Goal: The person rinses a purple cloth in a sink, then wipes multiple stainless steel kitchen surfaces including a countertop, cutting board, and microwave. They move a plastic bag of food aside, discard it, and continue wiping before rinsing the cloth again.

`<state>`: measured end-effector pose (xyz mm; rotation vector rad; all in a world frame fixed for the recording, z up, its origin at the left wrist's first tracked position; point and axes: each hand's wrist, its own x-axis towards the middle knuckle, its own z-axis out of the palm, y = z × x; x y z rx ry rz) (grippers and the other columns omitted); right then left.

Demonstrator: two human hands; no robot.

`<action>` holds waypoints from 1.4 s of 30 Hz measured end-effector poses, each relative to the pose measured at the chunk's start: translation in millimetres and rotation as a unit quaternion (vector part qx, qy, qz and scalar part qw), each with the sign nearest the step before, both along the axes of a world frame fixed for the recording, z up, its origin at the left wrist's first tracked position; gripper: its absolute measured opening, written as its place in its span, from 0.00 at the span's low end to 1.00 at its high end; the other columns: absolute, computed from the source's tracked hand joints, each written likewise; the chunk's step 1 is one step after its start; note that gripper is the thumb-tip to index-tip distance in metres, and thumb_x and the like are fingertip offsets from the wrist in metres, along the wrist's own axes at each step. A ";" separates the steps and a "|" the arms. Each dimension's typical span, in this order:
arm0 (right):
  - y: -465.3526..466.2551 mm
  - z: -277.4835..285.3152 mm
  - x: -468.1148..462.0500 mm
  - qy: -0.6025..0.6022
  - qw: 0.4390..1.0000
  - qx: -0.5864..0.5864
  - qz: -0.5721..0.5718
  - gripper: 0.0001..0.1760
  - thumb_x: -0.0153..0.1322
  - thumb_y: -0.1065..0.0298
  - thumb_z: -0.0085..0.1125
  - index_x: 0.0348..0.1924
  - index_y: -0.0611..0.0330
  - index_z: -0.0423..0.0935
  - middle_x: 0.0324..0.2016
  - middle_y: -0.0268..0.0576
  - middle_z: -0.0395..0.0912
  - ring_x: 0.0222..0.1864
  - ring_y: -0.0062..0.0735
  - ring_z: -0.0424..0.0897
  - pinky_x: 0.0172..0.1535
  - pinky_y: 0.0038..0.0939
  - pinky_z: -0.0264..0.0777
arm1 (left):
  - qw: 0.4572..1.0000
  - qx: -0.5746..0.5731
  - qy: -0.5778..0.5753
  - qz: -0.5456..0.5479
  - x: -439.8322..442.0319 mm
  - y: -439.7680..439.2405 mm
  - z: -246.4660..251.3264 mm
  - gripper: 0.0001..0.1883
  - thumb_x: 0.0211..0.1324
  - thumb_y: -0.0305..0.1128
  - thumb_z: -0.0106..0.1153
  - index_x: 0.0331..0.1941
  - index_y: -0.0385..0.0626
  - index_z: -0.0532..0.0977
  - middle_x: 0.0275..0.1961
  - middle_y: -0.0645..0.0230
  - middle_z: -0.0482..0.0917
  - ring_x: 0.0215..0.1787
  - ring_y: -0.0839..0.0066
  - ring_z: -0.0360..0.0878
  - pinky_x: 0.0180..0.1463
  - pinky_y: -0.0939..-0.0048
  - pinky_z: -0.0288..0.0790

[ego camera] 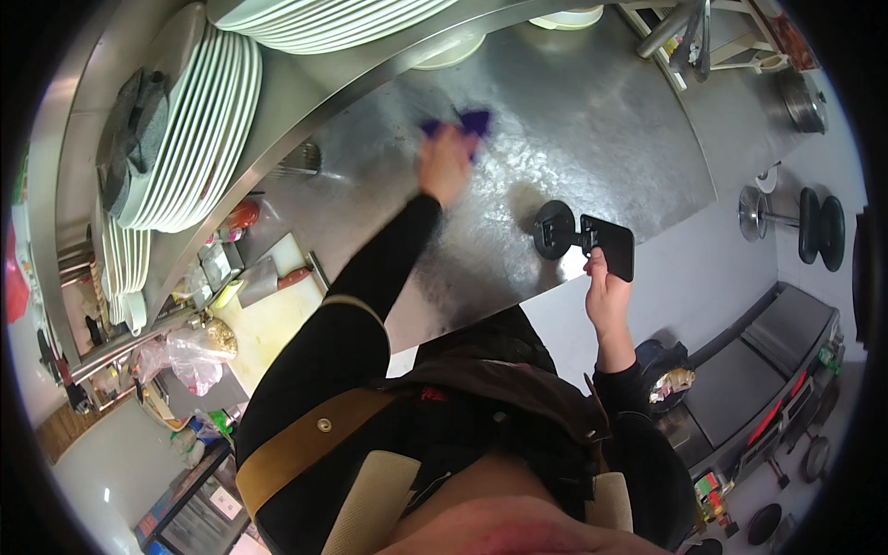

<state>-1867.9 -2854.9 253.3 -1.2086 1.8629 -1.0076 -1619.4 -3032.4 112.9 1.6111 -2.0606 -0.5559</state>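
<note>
Pressed to the stainless steel countertop (590, 118), a purple cloth (475, 123) lies under the fingers of my left hand (445, 163), which is blurred. My right hand (608, 295) grips the edge of a black stand (610, 246), thumb on its flat rectangular plate. The stand's round black base (554, 229) is tilted up on edge near the front of the counter; whether it touches the steel I cannot tell.
A steel shelf with stacked white plates (201, 132) overhangs the upper left. Left of my left arm are a cleaver (260, 281), a cutting board (277, 333) and plastic bags (198, 361). Tongs (694, 41) hang at upper right; a bin (659, 374) stands at right.
</note>
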 end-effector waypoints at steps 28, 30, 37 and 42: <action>-216.0 -53.4 174.0 0.146 0.914 -0.157 0.345 0.15 0.72 0.62 0.49 0.47 0.60 0.75 0.43 0.51 0.78 0.43 0.53 0.78 0.44 0.44 0.73 | 0.954 0.018 -0.134 0.268 152.4 194.2 7.7 0.17 0.58 0.31 0.50 0.52 0.48 0.74 0.65 0.46 0.63 0.67 0.49 0.59 0.70 0.49 0.51; -250.4 -64.0 218.8 0.198 0.905 -0.118 0.357 0.15 0.73 0.63 0.47 0.47 0.59 0.76 0.44 0.49 0.78 0.41 0.53 0.79 0.44 0.45 0.74 | 0.931 0.012 -0.170 0.323 157.0 203.2 6.9 0.24 0.61 0.32 0.48 0.63 0.53 0.66 0.66 0.45 0.62 0.67 0.48 0.58 0.70 0.47 0.49; -311.6 -95.1 321.9 0.219 0.902 -0.203 0.311 0.19 0.72 0.61 0.47 0.53 0.56 0.72 0.51 0.51 0.75 0.52 0.54 0.74 0.52 0.44 0.70 | 0.919 0.112 -0.144 0.350 106.0 312.6 27.7 0.26 0.55 0.28 0.52 0.61 0.52 0.67 0.67 0.51 0.60 0.71 0.53 0.53 0.71 0.46 0.46; -295.2 -94.5 318.0 0.191 0.889 -0.257 0.329 0.23 0.68 0.63 0.54 0.55 0.59 0.70 0.53 0.52 0.72 0.51 0.55 0.74 0.54 0.43 0.68 | 0.926 0.122 -0.147 0.326 107.8 321.4 34.7 0.27 0.54 0.28 0.54 0.61 0.52 0.68 0.67 0.54 0.60 0.71 0.55 0.53 0.71 0.47 0.47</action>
